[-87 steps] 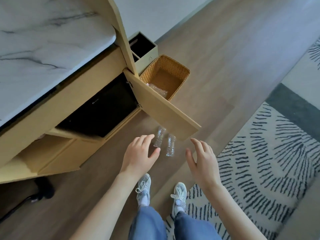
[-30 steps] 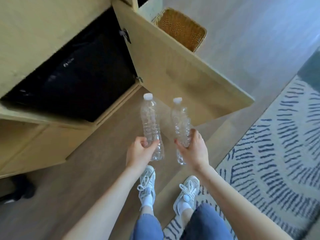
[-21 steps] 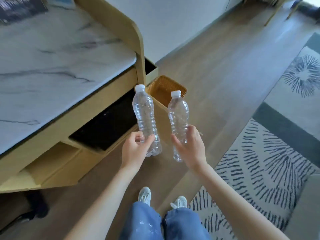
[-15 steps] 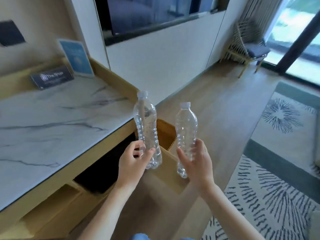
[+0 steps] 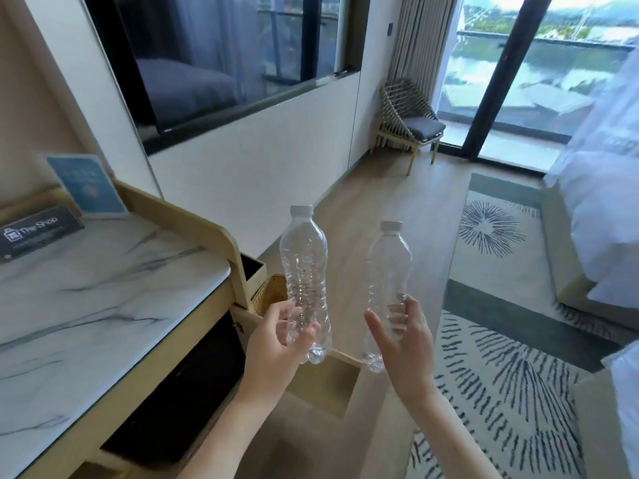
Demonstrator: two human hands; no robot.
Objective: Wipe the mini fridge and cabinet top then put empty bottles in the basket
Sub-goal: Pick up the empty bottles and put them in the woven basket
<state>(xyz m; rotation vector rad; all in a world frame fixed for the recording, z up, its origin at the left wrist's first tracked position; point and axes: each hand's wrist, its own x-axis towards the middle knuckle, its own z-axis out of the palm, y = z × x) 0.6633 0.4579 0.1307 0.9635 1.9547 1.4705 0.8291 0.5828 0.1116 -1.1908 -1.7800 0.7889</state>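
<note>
Marble cabinet top (image 5: pixel 103 288) is lying off to the left of both hands, with a blue card (image 5: pixel 86 184) standing at its back. Dark mini fridge (image 5: pixel 179 402) is sitting in the open bay below it, left of the left hand's fingers (image 5: pixel 281 311). Woven basket (image 5: pixel 273 295) is showing only a corner, just left of and beyond those fingers, partly hidden behind a bottle.

Left hand (image 5: pixel 273 350) is gripping the left bottle (image 5: pixel 304 271) low down. The fingers are curling round the far side and the thumb is crossing the front. The clear body and white cap are rising upright above the fingers, and the base is poking out beneath.

Open cabinet door (image 5: pixel 325 382) is hanging below and between the two hands.

Right bottle (image 5: pixel 389 271) is standing upright, apart from the first. Right hand (image 5: pixel 404 344) is holding its lower part, with the thumb on the left side and the fingers (image 5: pixel 413 311) wrapping the right. The base is showing under the thumb.

Striped rug (image 5: pixel 501 375) is lying right of the right fingers. A chair (image 5: pixel 408 122) is sitting well beyond.
</note>
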